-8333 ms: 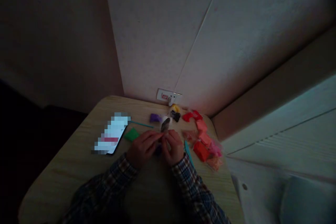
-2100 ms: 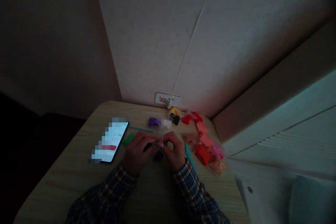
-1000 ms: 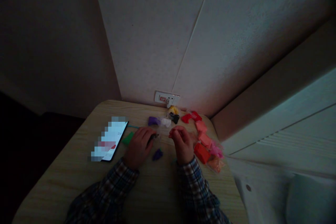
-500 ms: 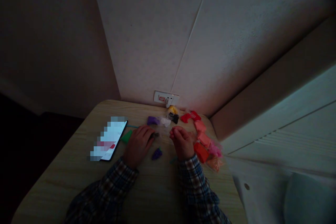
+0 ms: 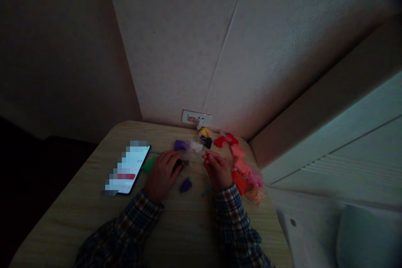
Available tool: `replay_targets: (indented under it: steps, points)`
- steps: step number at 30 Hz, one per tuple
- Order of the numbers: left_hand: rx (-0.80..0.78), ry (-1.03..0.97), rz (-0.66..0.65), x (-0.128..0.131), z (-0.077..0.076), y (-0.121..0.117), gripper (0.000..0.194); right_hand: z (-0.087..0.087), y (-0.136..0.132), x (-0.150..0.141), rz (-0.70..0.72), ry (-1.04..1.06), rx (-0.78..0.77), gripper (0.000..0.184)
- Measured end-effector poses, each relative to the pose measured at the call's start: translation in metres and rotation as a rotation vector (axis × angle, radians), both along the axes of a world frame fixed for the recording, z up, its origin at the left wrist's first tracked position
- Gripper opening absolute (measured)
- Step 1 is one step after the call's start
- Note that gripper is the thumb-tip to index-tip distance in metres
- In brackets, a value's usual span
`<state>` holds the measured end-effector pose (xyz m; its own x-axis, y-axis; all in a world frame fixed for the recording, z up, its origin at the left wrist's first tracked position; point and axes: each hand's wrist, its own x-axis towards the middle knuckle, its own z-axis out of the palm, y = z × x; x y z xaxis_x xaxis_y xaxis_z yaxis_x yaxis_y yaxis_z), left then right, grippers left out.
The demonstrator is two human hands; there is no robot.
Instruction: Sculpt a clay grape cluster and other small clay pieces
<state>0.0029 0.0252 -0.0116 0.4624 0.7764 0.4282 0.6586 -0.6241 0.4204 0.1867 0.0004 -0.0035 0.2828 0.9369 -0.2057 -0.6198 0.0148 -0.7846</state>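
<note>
Table (image 5: 56, 217), pale wood-grain, round-cornered, beneath both hands; near edge out of frame. Phone (image 5: 134, 166), flat, left of the left hand; partly masked by blocks. Green packet (image 5: 148, 164), just beside the left hand, partly covered by it. Blue stick (image 5: 155, 152), thin, beyond the left hand, mostly hidden. Left hand (image 5: 161, 173), fingers half curled round a dark packet (image 5: 178, 162); largely covered, clear crinkled end showing toward the right hand. Purple packet (image 5: 181, 145) and white packet (image 5: 196, 146), farther out, wrapped in film. Purple lump (image 5: 186, 184), on the table between the hands, knobbly, tapered, green-tipped; untouched. Yellow packet (image 5: 205, 132) and black packet (image 5: 206, 141), beyond the right hand. Blue tool (image 5: 206, 191), mostly hidden by the right wrist. Right hand (image 5: 218, 169), fingertips pinched together; cannot tell whether on anything. Red packets (image 5: 232, 138), beyond the right hand; coral packets (image 5: 237, 151), squarish, orange packet (image 5: 240, 182), pink packet (image 5: 256, 179) and peach packet (image 5: 255, 195), wrinkled, to its right, outlines dim.
</note>
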Motion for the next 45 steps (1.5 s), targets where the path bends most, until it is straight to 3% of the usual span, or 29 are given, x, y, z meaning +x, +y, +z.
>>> replay_targets:
  steps: [12,20,24,31,37,45]
  points:
    - [0.145,-0.168,-0.089,0.0,0.011,-0.007,0.016,-0.001,0.002,-0.002,0.017,-0.057,0.021,0.035]
    - [0.097,-0.283,-0.119,0.0,0.015,-0.009,0.015,-0.004,0.0,-0.005,0.121,-0.212,0.067,0.031]
    - [-0.109,-0.42,-0.126,-0.001,0.019,-0.01,0.014,0.004,-0.003,-0.01,0.168,-0.325,0.123,0.023]
    - [-0.742,-0.725,-0.167,-0.002,0.022,-0.005,0.017,0.012,-0.011,-0.023,0.219,-0.728,0.431,0.006]
    - [-0.847,-0.808,-0.183,-0.001,0.024,-0.002,0.009,0.015,-0.015,-0.029,0.147,-0.964,0.525,0.01]
    - [-1.007,-0.851,-0.209,0.0,0.021,-0.002,0.007,0.018,-0.018,-0.029,0.045,-1.125,0.568,0.006]
